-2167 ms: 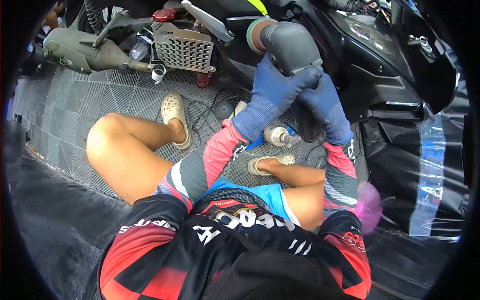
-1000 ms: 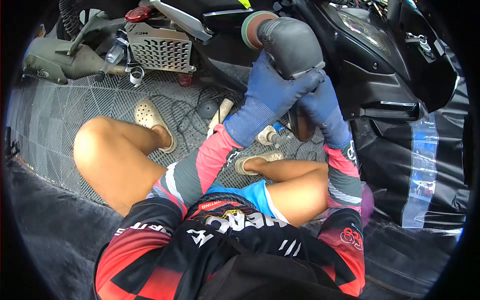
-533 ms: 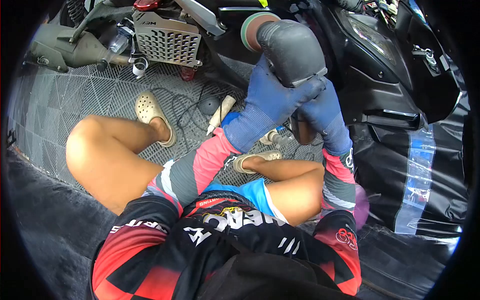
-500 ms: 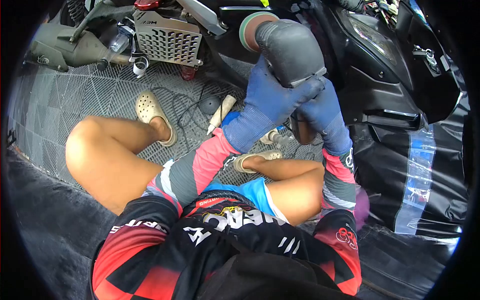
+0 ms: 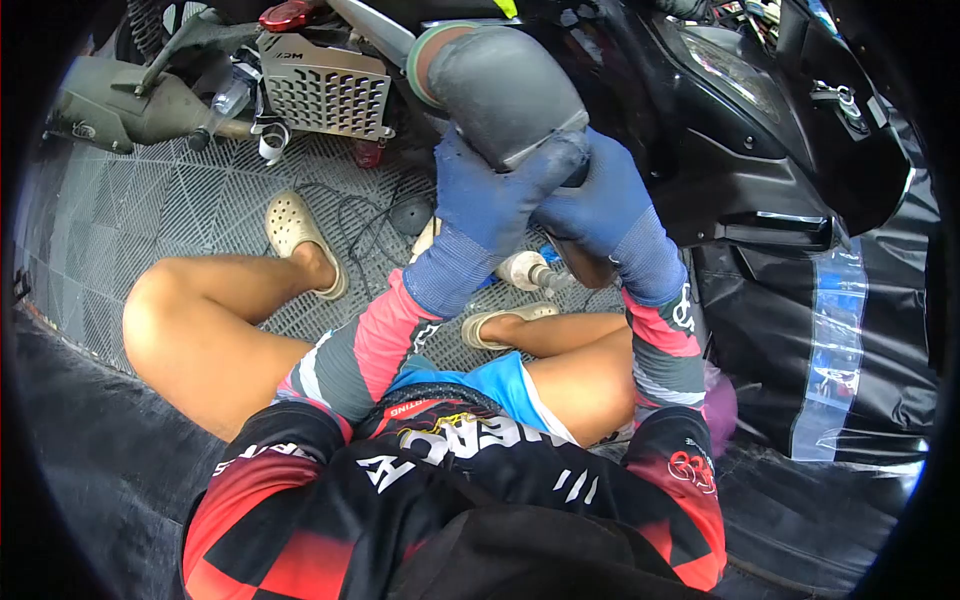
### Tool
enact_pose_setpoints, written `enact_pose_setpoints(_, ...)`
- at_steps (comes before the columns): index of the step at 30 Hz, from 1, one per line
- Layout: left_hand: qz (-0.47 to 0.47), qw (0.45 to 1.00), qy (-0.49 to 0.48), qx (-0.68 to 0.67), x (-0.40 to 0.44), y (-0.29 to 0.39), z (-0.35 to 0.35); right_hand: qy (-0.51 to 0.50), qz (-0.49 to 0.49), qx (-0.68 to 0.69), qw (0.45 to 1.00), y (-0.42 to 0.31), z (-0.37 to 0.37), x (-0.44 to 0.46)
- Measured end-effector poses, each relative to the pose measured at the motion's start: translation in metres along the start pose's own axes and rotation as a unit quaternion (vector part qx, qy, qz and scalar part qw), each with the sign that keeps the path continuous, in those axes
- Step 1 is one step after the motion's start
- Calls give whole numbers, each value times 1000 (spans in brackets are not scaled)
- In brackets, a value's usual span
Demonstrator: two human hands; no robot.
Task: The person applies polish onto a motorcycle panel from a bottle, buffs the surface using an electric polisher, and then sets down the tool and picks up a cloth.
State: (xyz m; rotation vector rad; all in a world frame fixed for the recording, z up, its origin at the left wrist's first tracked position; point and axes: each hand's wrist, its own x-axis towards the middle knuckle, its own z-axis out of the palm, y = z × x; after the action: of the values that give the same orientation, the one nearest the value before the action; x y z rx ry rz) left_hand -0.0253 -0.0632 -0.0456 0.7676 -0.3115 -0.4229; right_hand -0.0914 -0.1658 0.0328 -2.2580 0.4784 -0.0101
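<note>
A black power polisher [image 5: 505, 85] with a round pad [image 5: 432, 65] edged in green and brown is in both my hands, up against the dark bodywork of a motorcycle [image 5: 690, 150]. My left hand [image 5: 485, 195], in a blue glove, is closed around the near side of the polisher's head. Gloved in blue too, my right hand [image 5: 605, 205] wraps the polisher behind the head, close beside the left. Part of the handle shows below the gloves. The pad's working face is turned away from me.
A perforated metal guard [image 5: 325, 88] and an exhaust [image 5: 160, 100] are at upper left. Below lie a black cable [image 5: 352, 235] and a white-capped bottle [image 5: 525, 270] on the grey tiled floor [image 5: 190, 215]. Black sheeting [image 5: 740, 350] with clear tape [image 5: 838, 340] hangs at right.
Both hands have carried the polisher to the left along the motorcycle, and slightly up. The grip looks the same. More of the bottle below now shows.
</note>
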Motion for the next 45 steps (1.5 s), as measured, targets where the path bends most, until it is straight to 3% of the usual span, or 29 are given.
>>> enact_pose_setpoints(4, 4, 1000, -7, -7, 1, -3, 4, 14, -32, 10, 999, 9, -2, -1)
enact_pose_setpoints(10, -20, 999, -35, 19, 9, -22, 20, 45, -3, 16, 999, 42, -12, -5)
enact_pose_setpoints(13, -45, 994, -69, 74, 16, -35, 24, 60, 59, 43, 995, 56, -19, -12)
enact_pose_setpoints(15, -40, 993, -93, 61, 17, -38, 34, 108, -16, 9, 994, 68, -21, -14)
enact_pose_setpoints(18, -52, 992, -84, 83, 16, -50, 41, 139, -5, 81, 987, 81, -19, -19)
enact_pose_setpoints(22, -65, 989, -94, 97, 17, -52, 39, 152, -16, 67, 986, 81, -19, -21)
enact_pose_setpoints(26, -52, 988, -72, 128, 14, -39, 32, 115, -4, 56, 992, 66, -16, -16)
enact_pose_setpoints(30, -13, 996, -51, 71, 7, -26, 22, 50, 33, 59, 996, 50, -15, -11)
enact_pose_setpoints(38, -1, 1000, -22, 3, 2, -12, 4, 11, -18, 15, 1000, 17, -4, -1)
enact_pose_setpoints(40, 46, 999, 2, -9, 3, -9, 2, 8, -28, 3, 1000, 7, -1, 1)
enact_pose_setpoints(45, 63, 997, 7, -41, -4, 3, -2, -2, -33, -4, 999, -4, 5, 4)
